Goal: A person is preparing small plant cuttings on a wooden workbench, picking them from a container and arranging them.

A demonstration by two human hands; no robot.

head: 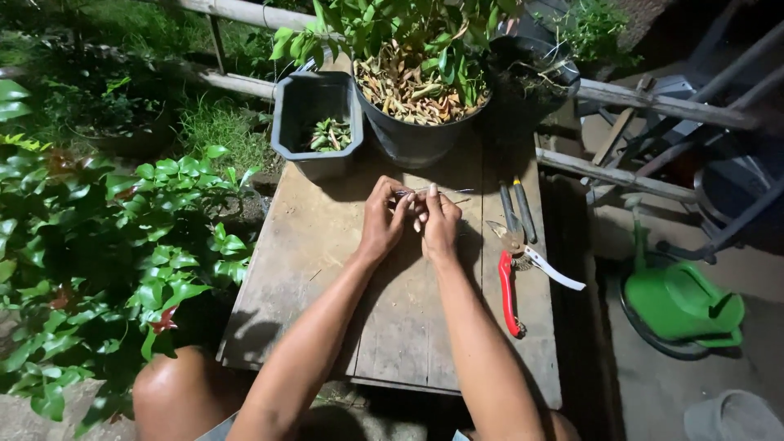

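Head view, left hand: pinching thin bare twig.
Right hand: pinching same twig.
Nearby: red-handled pruning shears on worn wooden table.

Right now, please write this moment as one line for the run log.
left hand: pinches thin stem | right hand: holds same stem | shears: lie on table, right of hands | pot: behind hands

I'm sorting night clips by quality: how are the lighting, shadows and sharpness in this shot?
Head view: a harsh light from near the camera brightens the wooden table and both forearms, while the far right falls dark; left hand and right hand look slightly soft, the thin twig between them hard to resolve; pruning shears are sharp.
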